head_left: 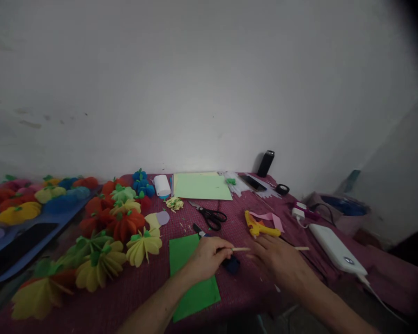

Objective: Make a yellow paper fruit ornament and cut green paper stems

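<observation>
A thin pale wooden stick spans the gap between my two hands. My left hand is closed, with thumb and index finger pinching the stick's left end, where a small bit of green shows. My right hand lies over the stick farther right, its fingers slightly blurred and closed about it; the far end pokes out beyond the hand. Under my left arm is a green sheet. A utility knife is partly hidden behind my left hand, and a small dark blue object sits just below the stick.
Black-handled scissors and a yellow glue gun lie beyond my hands. Several layered paper pumpkins crowd the left, some on a blue tray. Pale green sheets lie by the wall. A white power bank with cables is at right.
</observation>
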{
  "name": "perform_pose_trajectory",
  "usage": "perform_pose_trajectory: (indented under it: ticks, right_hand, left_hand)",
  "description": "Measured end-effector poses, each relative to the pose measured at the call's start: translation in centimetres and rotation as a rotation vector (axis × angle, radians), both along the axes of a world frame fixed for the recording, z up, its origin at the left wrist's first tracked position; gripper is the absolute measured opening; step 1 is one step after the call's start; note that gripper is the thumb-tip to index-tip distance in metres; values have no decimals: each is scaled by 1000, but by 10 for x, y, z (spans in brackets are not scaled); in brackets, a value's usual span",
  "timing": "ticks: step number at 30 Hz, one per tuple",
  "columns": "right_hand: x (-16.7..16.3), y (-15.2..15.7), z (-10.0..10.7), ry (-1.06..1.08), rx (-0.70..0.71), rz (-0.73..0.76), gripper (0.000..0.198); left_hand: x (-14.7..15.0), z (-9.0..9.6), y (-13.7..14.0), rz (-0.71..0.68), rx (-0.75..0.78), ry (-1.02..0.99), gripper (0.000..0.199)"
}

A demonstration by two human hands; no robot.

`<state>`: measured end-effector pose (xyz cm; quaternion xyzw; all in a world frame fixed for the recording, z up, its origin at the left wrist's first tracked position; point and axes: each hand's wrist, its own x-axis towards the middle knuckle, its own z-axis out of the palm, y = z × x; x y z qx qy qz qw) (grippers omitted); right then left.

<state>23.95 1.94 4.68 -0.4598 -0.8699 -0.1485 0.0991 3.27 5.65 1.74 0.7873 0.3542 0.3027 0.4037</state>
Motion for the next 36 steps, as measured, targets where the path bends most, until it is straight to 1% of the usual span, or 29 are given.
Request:
perform_pose_trajectory:
  ticks: [2,4,6,10,13,16,20,22,24,26,28,31,36]
  right_hand:
    - [2,0,-1,-58,-60,-49,6]
    - [3,-1,-3,-88,-100,-73,12]
    - [4,-2,-3,-88,-115,-87,16]
    - [3,-5,1,-61,-121,-87,16]
    - [3,-7,5,-41,-112,-70,15]
    - [3,-8,6,-23,-91,-51,15]
    - [5,-8,6,-14,-63,-13,16]
    - [6,-8,7,-7,-50,10,16]
    - [5,-8,9,-4,-27,31,16]
    - [5,-9,10,-5,-2,49,17]
    - [3,-9,11,-16,3,53,17]
    - [3,-9,11,-33,-15,33,18]
    - [2,-9,6,-14,-16,6,19]
  left_hand:
    - [1,1,-1,9,96,14,22]
    - [1,1,-2,-3,113,12,23]
    - [2,0,-3,2,83,9,23]
    - [2,-3,-2,35,33,15,29]
    - [2,-9,1,6,8,14,22]
    - [3,-12,2,-22,-56,-7,20]
    - [1,-6,1,-83,-158,-44,25]
    - [-1,-1,0,-121,-186,-88,30]
    - [-2,2,-1,-127,-197,-104,36]
    - [-2,3,-1,-117,-212,-89,35]
    - [0,2,-1,-111,-221,-70,29]
    - [1,0,-2,-90,-185,-21,23]
    - [2,-3,-4,-65,11,76,21]
